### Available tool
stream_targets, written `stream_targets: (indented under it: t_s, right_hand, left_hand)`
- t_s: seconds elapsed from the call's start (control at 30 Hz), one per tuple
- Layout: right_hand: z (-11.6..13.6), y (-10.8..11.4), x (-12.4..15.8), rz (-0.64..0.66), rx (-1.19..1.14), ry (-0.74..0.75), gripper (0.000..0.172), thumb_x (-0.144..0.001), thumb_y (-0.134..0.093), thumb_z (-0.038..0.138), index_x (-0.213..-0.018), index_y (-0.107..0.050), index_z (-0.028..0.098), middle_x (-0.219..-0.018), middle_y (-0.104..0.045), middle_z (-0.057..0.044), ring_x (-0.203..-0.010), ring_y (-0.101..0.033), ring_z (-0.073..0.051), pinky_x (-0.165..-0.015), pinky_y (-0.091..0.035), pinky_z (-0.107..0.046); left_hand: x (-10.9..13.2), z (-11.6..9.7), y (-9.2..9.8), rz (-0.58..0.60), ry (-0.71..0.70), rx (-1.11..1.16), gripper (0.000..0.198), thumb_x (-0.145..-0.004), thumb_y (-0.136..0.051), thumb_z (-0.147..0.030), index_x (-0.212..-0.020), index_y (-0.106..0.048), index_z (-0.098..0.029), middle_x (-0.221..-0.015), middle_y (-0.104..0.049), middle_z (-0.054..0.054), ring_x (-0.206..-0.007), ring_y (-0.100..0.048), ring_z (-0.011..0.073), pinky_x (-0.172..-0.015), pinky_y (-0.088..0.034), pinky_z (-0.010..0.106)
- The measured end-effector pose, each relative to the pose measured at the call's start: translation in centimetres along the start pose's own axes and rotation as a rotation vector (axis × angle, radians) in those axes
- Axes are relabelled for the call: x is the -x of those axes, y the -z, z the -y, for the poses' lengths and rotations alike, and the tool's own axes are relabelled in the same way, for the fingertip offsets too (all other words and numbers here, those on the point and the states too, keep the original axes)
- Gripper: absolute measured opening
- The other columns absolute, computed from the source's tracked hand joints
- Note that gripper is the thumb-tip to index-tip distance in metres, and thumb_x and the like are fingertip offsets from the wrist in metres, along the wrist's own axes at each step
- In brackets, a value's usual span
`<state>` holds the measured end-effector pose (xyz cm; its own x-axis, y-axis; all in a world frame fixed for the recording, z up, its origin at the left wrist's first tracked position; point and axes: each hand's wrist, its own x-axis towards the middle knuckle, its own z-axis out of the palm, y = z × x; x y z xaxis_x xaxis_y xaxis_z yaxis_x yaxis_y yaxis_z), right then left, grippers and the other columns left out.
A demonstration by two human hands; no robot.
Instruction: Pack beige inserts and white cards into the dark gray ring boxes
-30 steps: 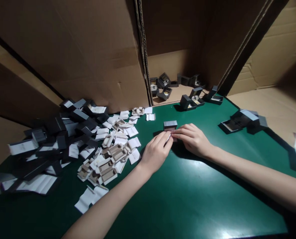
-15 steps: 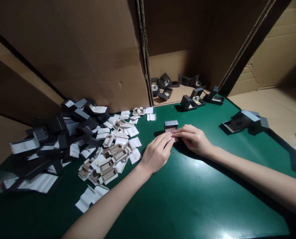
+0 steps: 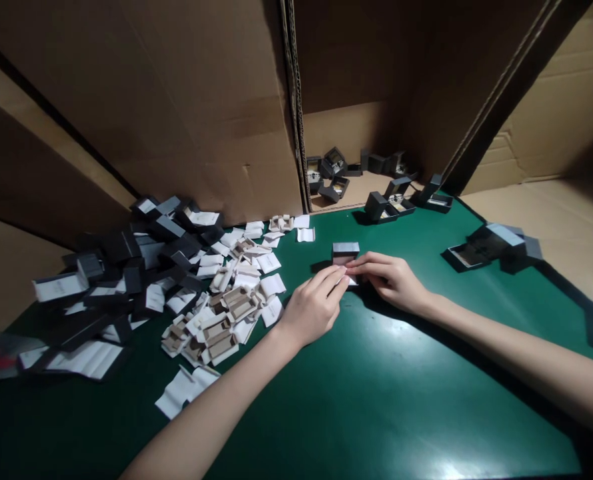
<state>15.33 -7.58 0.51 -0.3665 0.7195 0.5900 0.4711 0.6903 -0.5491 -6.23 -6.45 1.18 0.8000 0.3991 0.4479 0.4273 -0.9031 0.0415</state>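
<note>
- Meeting at an open box [image 3: 345, 251]: left hand [image 3: 312, 303], right hand [image 3: 395, 281], both half-curled
- can't really tell what they're gripping
- white trays [image 3: 240, 303] piled off left

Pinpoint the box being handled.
In the head view, the box is just right of centre, at the left hand and right hand, with white inserts to its left.

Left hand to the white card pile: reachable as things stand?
Likely yes: the white card pile lies beside the left hand with nothing visible between, though that hand is busy at the small open box.
</note>
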Motion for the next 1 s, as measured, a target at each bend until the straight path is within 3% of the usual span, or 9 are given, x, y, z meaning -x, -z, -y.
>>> stream_targets:
  t_s: [0.2, 0.43, 1.0]
  right_hand:
    - [-0.08, 0.2, 0.1, 0.058, 0.0, 0.004, 0.034, -0.086, -0.04, 0.006, -0.106, -0.064, 0.02, -0.11, -0.062, -0.011, -0.099, -0.063, -0.018, -0.081, -0.054, -0.032]
    - [-0.28, 0.1, 0.43, -0.004, 0.073, 0.07, 0.032, -0.085, -0.04, 0.004, -0.101, -0.063, 0.019, -0.108, -0.061, -0.011, -0.1, -0.061, -0.018, -0.083, -0.052, -0.034]
    - [-0.46, -0.11, 0.35, 0.096, 0.012, -0.005, 0.024, -0.088, -0.042, 0.008, -0.102, -0.058, 0.02, -0.111, -0.056, -0.01, -0.102, -0.058, -0.018, -0.087, -0.05, -0.033]
  left_hand:
    - [-0.12, -0.1, 0.42, 0.03, 0.025, 0.004, 0.04, -0.086, -0.04, -0.007, -0.125, -0.049, -0.011, -0.133, -0.051, 0.014, -0.128, -0.044, 0.0244, -0.1, -0.048, 0.041]
    - [0.09, -0.02, 0.34, -0.011, 0.015, -0.003, 0.04, -0.085, -0.041, -0.006, -0.124, -0.051, -0.011, -0.129, -0.054, 0.014, -0.125, -0.048, 0.0244, -0.099, -0.048, 0.04]
    - [0.28, 0.05, 0.34, -0.007, 0.038, 0.019, 0.04, -0.085, -0.041, -0.007, -0.124, -0.049, -0.013, -0.129, -0.054, 0.014, -0.125, -0.046, 0.0241, -0.094, -0.05, 0.04]
